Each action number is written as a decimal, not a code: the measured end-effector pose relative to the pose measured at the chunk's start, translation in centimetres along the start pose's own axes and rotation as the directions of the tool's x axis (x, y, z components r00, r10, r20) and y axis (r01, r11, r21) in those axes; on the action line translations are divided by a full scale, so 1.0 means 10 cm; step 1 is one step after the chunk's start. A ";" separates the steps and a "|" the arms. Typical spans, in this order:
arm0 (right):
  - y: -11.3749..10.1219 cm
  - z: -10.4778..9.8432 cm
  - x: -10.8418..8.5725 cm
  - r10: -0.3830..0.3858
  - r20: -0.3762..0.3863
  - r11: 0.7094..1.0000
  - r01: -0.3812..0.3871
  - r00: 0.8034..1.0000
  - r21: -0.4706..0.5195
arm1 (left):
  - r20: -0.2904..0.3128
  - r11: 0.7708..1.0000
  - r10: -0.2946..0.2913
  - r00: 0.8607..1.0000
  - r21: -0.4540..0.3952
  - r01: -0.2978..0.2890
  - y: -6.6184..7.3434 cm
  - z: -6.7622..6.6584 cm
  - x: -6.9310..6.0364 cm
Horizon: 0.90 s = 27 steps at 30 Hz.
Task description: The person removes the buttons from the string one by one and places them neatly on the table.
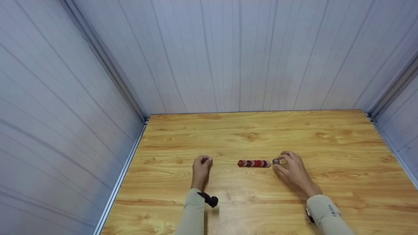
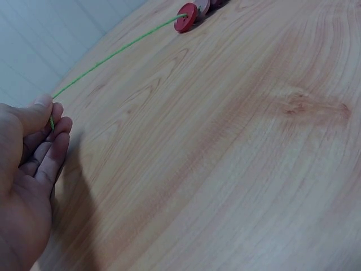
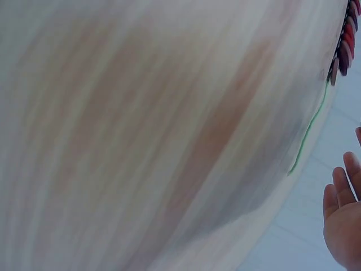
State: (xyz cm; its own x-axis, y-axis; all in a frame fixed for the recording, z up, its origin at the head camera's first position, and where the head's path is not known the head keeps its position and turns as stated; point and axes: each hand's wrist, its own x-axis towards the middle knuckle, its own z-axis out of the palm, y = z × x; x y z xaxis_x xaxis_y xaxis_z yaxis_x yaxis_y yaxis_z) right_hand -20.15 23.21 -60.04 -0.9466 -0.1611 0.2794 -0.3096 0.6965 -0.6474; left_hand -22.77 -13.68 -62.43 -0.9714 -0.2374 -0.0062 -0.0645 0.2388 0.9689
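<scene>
On the bench (image 1: 251,138): row of buttons (image 1: 254,163) on a green cord (image 2: 113,55)

Between the two hands, the row of buttons lies on the bench, with the buttons overlapping edge to edge in red, pink and dark maroon tones.

Left grip (image 1: 201,168): closed in a pinch, with the thumb against the fingertips. It has hold of one end of the green cord; a short tail of cord shows past the thumb. From this pinch the cord runs in a nearly straight line to the holes of the red end button (image 2: 183,24).

Right grip (image 1: 294,170): thumb and index finger curved together at a grey round button (image 1: 276,161), which sits between their tips just beside the pink end of the row. The pictures do not show whether the cord passes through the grey round button. In the right wrist view, cord extends beyond the row and ends near the bench surface; that view shows the right grip only in part.

Surroundings: light sleeves (image 1: 192,212) cover both forearms. A black device (image 1: 212,201) sits at the left wrist. Pale panelled walls (image 1: 225,62) stand behind the bench and at its sides.
</scene>
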 end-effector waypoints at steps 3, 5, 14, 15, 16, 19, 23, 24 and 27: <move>-0.04 0.04 0.00 -0.017 0.003 1.000 0.017 1.000 -0.001 | -0.003 1.000 -0.001 1.000 -0.002 0.001 0.00 0.00 0.00; -0.07 0.07 0.01 -0.033 0.002 0.999 0.033 0.999 -0.008 | -0.005 1.000 0.001 1.000 -0.003 -0.001 0.00 0.00 0.00; -0.20 0.21 0.00 -0.116 -0.009 0.993 0.116 0.993 -0.014 | 0.019 1.000 -0.013 1.000 -0.005 0.013 0.02 -0.01 -0.02; -0.21 0.22 0.00 -0.126 -0.013 0.992 0.126 0.992 -0.014 | 0.024 1.000 -0.016 1.000 -0.003 0.016 0.02 -0.01 -0.02; -0.23 0.24 0.00 -0.135 -0.017 0.991 0.135 0.991 -0.015 | 0.029 1.000 -0.019 0.999 -0.003 0.019 0.02 -0.02 -0.03; -0.26 0.27 0.00 -0.149 -0.015 0.989 0.149 0.989 -0.017 | 0.032 1.000 -0.028 0.999 0.003 0.028 0.03 -0.02 -0.03; -0.29 0.32 0.00 -0.174 -0.005 0.985 0.174 0.985 -0.010 | 0.022 1.000 -0.028 0.999 0.007 0.028 0.02 -0.01 -0.02; -0.30 0.33 0.00 -0.180 -0.002 0.984 0.180 0.984 -0.009 | 0.019 1.000 -0.026 0.999 0.008 0.026 0.02 -0.01 -0.02; -0.32 0.36 -0.01 -0.207 0.004 0.978 0.207 0.978 -0.010 | 0.014 1.000 -0.025 1.000 0.003 0.025 0.02 -0.01 -0.02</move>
State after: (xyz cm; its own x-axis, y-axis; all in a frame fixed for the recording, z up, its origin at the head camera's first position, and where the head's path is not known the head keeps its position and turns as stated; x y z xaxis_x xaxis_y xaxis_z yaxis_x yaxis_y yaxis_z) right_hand -19.43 18.45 -60.57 -0.8621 -0.3048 0.4047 -0.4982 0.6552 -0.5679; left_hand -22.58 -13.65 -62.27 -0.9725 -0.2305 -0.0339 -0.0896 0.2358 0.9677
